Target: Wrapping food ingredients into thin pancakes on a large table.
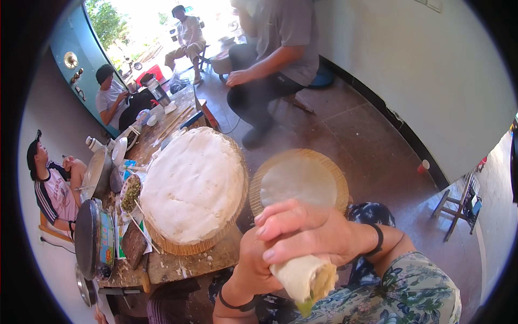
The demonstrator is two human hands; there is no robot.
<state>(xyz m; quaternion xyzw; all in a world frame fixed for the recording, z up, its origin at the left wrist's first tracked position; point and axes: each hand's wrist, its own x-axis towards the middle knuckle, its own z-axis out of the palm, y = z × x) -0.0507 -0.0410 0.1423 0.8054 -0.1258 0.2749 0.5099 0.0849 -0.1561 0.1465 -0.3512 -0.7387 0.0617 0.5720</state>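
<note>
Both my hands are together around a rolled flatbread (301,277) with a filling showing at its near end and a bit of green hanging from it. My left hand (259,259) grips it from the left and below. Across the top lie the fingers of my right hand (307,231). Beyond my hands, a thin round sheet of dough or flatbread (299,182) lies on a round slatted mat (342,178). To the left, a large pale stack of flatbreads (194,186) rests on another slatted mat (194,248) on the wooden table.
The wooden table (174,273) holds a dish of chopped filling (131,192), a black round pan (87,239), a cleaver (135,243), chopsticks and a glass jar (159,92). Several people sit around the table and doorway. A folding stool (455,206) stands right, a cup (423,166) by the wall.
</note>
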